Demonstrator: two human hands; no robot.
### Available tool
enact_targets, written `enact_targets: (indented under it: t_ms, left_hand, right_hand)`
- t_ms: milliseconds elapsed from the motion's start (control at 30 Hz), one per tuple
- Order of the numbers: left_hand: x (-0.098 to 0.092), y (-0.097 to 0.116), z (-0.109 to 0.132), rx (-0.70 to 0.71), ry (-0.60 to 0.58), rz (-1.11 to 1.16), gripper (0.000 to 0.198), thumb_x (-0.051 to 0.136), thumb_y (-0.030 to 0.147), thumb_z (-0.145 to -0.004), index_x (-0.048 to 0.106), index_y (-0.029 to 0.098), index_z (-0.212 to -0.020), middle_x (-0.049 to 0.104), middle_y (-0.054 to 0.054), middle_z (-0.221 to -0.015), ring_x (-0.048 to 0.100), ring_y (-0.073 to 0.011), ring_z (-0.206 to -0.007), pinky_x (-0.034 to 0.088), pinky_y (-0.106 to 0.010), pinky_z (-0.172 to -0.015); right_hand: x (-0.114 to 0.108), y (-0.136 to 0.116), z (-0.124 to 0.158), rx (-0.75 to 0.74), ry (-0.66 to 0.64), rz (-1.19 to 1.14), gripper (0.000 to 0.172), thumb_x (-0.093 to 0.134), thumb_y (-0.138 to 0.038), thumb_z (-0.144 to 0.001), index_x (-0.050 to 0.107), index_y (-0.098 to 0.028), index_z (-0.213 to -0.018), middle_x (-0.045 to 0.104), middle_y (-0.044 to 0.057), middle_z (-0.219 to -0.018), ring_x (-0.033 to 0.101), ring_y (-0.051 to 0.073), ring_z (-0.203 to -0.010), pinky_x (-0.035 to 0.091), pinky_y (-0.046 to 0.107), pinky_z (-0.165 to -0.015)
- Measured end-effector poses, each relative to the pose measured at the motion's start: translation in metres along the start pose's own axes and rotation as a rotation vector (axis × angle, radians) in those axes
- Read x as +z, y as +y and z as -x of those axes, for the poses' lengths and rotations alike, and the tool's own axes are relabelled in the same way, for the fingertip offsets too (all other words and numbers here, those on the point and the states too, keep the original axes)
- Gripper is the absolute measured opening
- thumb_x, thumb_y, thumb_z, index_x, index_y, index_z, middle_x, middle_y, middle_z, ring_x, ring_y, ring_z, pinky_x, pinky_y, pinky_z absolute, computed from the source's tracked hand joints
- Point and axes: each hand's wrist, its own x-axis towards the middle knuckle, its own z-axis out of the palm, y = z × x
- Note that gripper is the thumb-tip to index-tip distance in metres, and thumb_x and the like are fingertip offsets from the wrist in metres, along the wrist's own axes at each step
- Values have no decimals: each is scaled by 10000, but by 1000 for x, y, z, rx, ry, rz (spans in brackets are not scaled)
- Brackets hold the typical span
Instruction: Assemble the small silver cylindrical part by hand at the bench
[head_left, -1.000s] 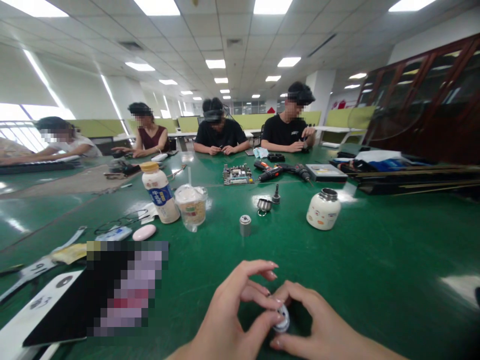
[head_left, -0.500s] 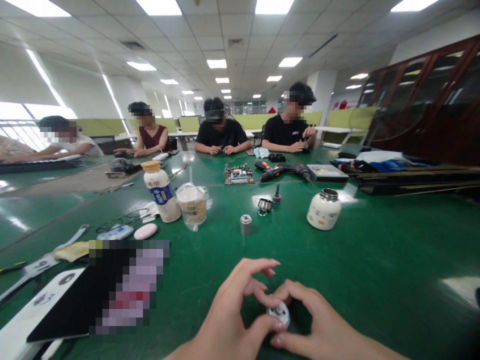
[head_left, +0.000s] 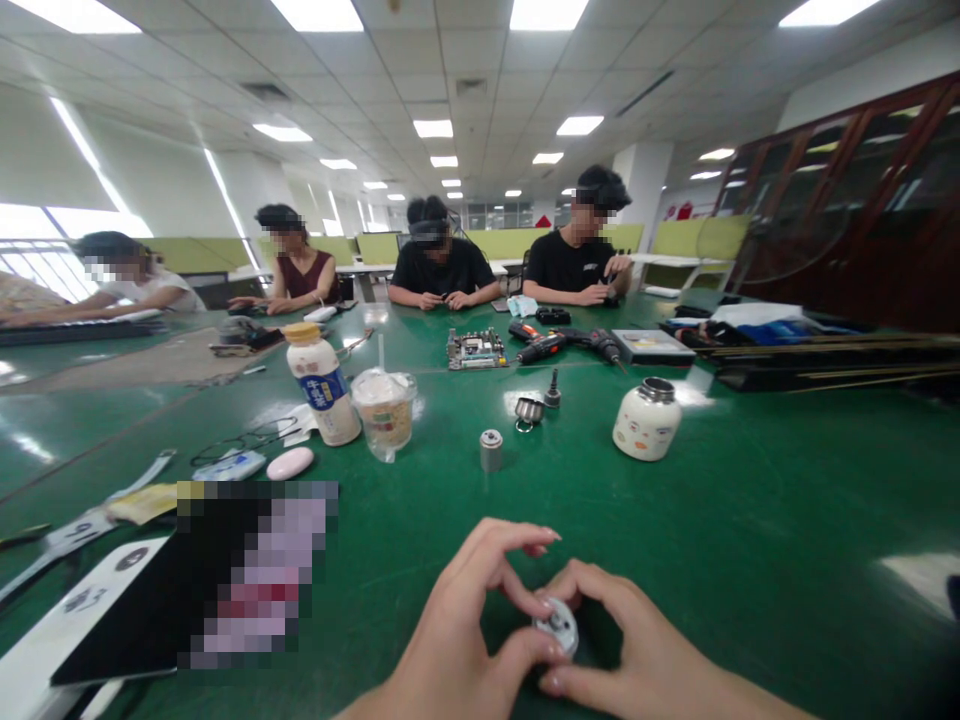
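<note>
Low in front of me, a small round grey metal part [head_left: 559,630] with holes and a raised centre on its face is between my two hands. My left hand [head_left: 476,595] pinches it with thumb and index finger, while the other fingers arch above. From the right, my right hand [head_left: 634,635] curls its thumb and index finger around the same part. Fingers hide much of its rim and side. Farther forward a short metal cylinder [head_left: 491,452] stands upright. Behind it are a small metal cup-like piece with a ring [head_left: 529,410] and a dark chuck-like piece [head_left: 553,390].
A cream flask [head_left: 649,420] without a lid stands to the right. On the left are a bottle [head_left: 322,385], a plastic cup [head_left: 384,415] and a dark tablet-like slab [head_left: 172,590]. Farther back lie a circuit board [head_left: 478,348] and power drills [head_left: 566,343]. Several people sit opposite.
Almost nothing differs. Both hands keep their hold on the round part, with only a slight shift of the fingers; the other table items stay in place.
</note>
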Motion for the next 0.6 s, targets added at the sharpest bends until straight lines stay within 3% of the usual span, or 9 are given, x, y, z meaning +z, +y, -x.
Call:
enact_targets:
  t_ms: [100,267,333,467,533,600]
  left_hand:
    - [-1,2,1,31,8,-32,688,748,-85,-677,583,337,-1195,631,29,-969,642,-197,-935,466,-327,-922]
    - [1,1,2,114,-121,54,769,614,-107,-740,502,388,-1318,582,13,-1314,529,-220,-1245,409,-317,-1053]
    - [3,-2,2,109,-112,73,783,606,-110,-737,491,390,-1328,626,13,-1228,585,-208,-1162,448,-297,-996]
    - [2,-7,2,97,-2,13,752,710,-65,-687,518,347,-1286,633,44,-835,623,-206,-954,462,-312,-913]
    - [1,-7,3,100,38,-35,722,730,-40,-681,534,342,-1262,607,42,-843,612,-199,-920,460,-318,-901]
    - [1,-6,3,134,28,-49,684,705,-25,-700,544,339,-1257,615,6,-1025,600,-215,-1020,449,-336,-947]
  right_hand:
    - [0,0,0,-2,2,2,267,824,-286,-687,645,-195,-863,701,22,-887,637,239,-858,457,335,-776]
    - [2,5,2,3,38,-4,311,825,-266,-660,634,-202,-898,698,33,-928,637,251,-888,466,345,-810]
    - [2,6,2,1,37,-2,299,823,-252,-650,626,-201,-869,689,23,-894,635,241,-860,468,329,-780]
    - [2,4,0,-1,6,0,282,821,-277,-664,637,-196,-862,692,18,-865,636,234,-840,457,321,-756]
    - [1,2,0,0,8,1,272,822,-276,-668,644,-197,-857,701,19,-863,639,235,-839,454,324,-761]
    - [2,2,0,0,22,-6,278,822,-248,-661,643,-199,-867,707,21,-879,643,237,-854,454,326,-780]
